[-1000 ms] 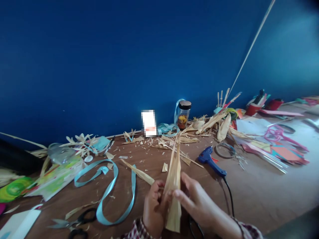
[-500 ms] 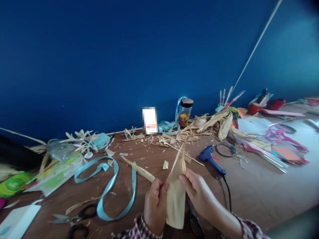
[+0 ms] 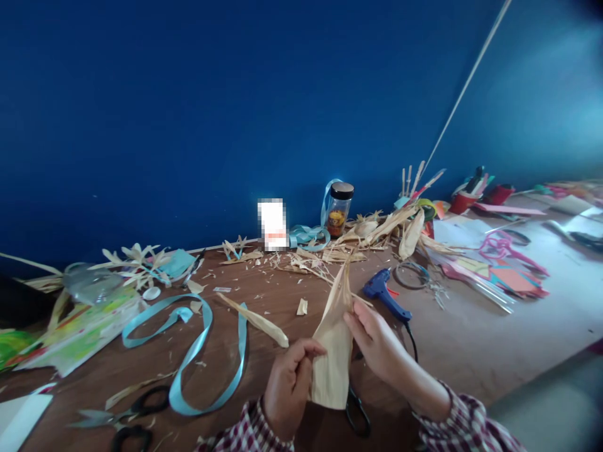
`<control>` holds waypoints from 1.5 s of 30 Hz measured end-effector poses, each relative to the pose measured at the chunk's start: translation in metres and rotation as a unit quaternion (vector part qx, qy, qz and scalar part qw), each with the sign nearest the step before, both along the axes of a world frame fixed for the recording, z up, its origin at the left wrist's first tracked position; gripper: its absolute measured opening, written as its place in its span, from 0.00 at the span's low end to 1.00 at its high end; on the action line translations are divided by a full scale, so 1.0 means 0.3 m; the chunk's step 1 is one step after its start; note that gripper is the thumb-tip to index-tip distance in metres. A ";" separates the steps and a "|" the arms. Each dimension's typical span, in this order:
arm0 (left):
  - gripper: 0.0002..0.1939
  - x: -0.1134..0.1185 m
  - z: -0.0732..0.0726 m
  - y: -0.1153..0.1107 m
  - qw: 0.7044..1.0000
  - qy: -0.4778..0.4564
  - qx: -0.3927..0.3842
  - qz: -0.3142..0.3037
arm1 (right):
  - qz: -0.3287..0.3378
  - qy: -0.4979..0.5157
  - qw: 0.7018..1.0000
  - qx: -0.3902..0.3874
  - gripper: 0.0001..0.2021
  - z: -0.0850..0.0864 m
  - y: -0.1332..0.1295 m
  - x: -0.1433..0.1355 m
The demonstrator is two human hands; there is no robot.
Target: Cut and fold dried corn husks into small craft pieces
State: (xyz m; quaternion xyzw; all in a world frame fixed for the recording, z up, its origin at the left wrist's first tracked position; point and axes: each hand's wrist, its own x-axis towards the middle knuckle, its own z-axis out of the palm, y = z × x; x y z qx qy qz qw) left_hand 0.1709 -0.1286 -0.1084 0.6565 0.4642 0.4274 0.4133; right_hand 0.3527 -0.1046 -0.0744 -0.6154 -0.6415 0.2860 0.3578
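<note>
- Two bare hands, in the head view, grip one pale husk sheet (image 3: pixel 332 364) over the brown table (image 3: pixel 452 342).
- The right hand (image 3: pixel 374 336) pinches the sheet's right edge between thumb and fingers, near where it narrows; the left hand (image 3: pixel 288 386) grips the left edge lower down, a forefinger lying on its face.
- The husk sheet looks thin, dry and ribbed lengthwise, broad and squared at the near end, tapering to slender points. Uneven pulling by the two grips could, I judge, split it along the grain.
- Just below and right of the husk sheet, partly hidden by it, is a dark loop (image 3: pixel 358 419); what it belongs to I cannot tell. The near edge might snag there and crease.
- Right of the husk sheet lies a blue glue gun (image 3: pixel 389 296), smooth and hard; a swing of the right wrist could catch its black cord.
- Left of the husk sheet lies a tapered husk strip (image 3: pixel 257 319); farther left, a glossy ribbon (image 3: pixel 195 348) curls near metal scissors (image 3: pixel 117 419).
- Beyond the husk sheet, a clear jar (image 3: pixel 340 212) with a dark lid stands among curled, brittle-looking scraps.
</note>
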 end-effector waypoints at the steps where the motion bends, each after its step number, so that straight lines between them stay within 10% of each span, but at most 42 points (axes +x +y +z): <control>1: 0.12 -0.002 0.007 0.001 1.000 0.008 0.001 -0.001 | 0.008 0.031 0.999 -0.017 0.09 0.003 -0.002 0.009; 5: 0.14 -0.010 0.031 0.011 0.999 0.012 0.009 0.044 | 0.026 0.097 0.994 -0.038 0.14 0.024 -0.025 0.049; 14: 0.13 0.008 0.053 -0.005 0.999 0.042 0.023 0.027 | 0.268 -0.106 0.956 0.062 0.15 0.039 -0.099 0.018; 22: 0.12 -0.078 0.115 -0.039 0.995 0.094 0.020 -0.032 | 0.181 0.115 0.975 0.061 0.08 0.035 -0.085 0.062; 33: 0.13 -0.072 0.081 -0.045 0.991 0.068 0.052 -0.099 | 0.195 0.113 0.974 0.019 0.10 0.005 -0.100 0.066; 45: 0.13 -0.024 0.076 -0.066 0.998 0.044 -0.022 0.044 | 0.128 0.201 0.964 -0.119 0.10 -0.006 -0.110 0.039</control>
